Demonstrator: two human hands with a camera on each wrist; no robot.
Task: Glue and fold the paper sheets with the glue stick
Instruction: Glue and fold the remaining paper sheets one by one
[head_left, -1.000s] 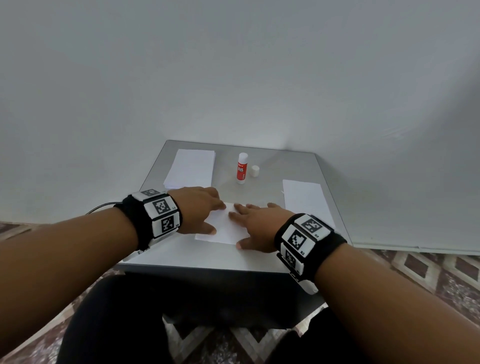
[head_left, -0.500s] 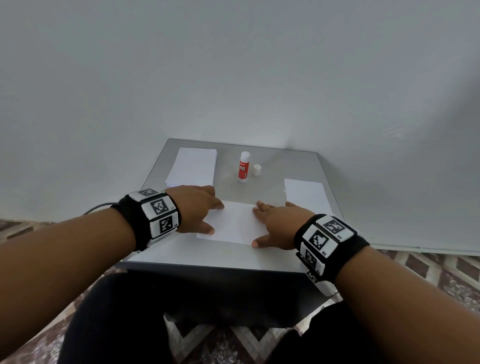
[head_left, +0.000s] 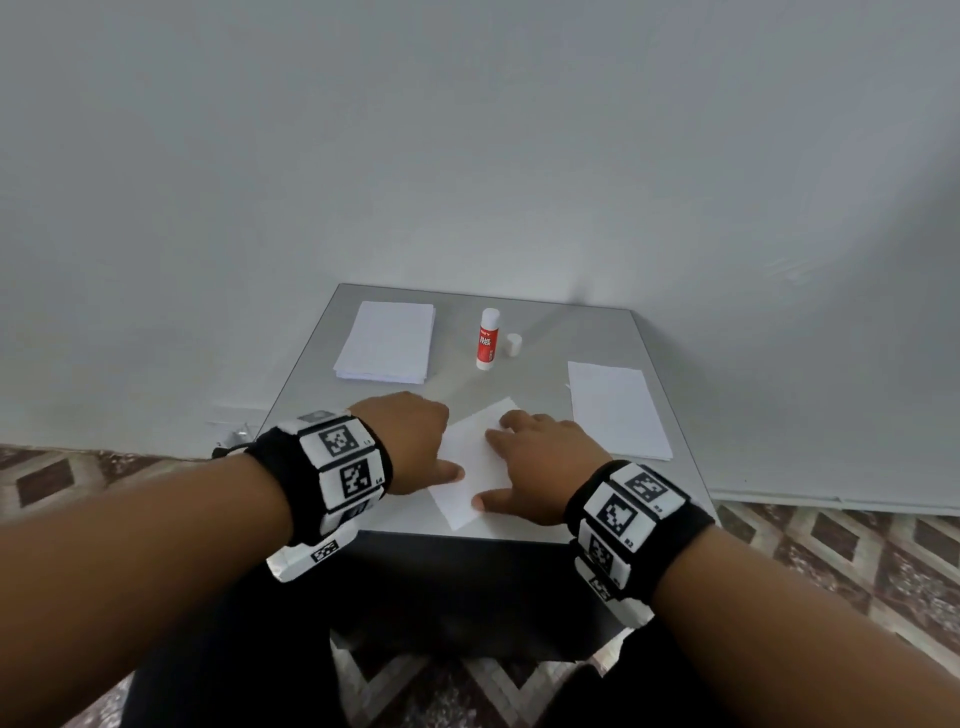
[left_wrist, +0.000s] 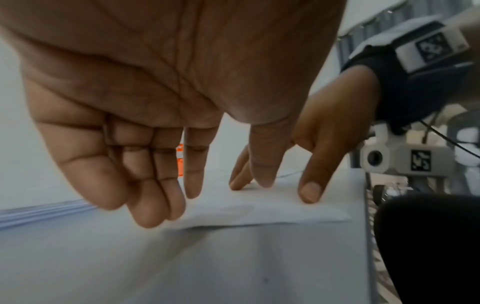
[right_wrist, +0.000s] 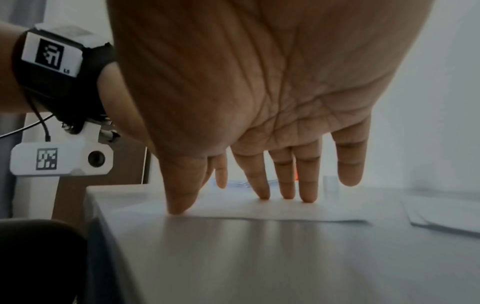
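White sheet (head_left: 475, 467) is pinned flat near the table's (head_left: 670, 415) front edge by straight fingers of the left hand (head_left: 410, 441) and right hand (head_left: 540, 467); nothing is gripped. Thin and limp, it is best lifted at a corner.

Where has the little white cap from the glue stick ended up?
In the head view the cap stands on the table toward the far edge, just right of the upright glue stick, beyond both hands.
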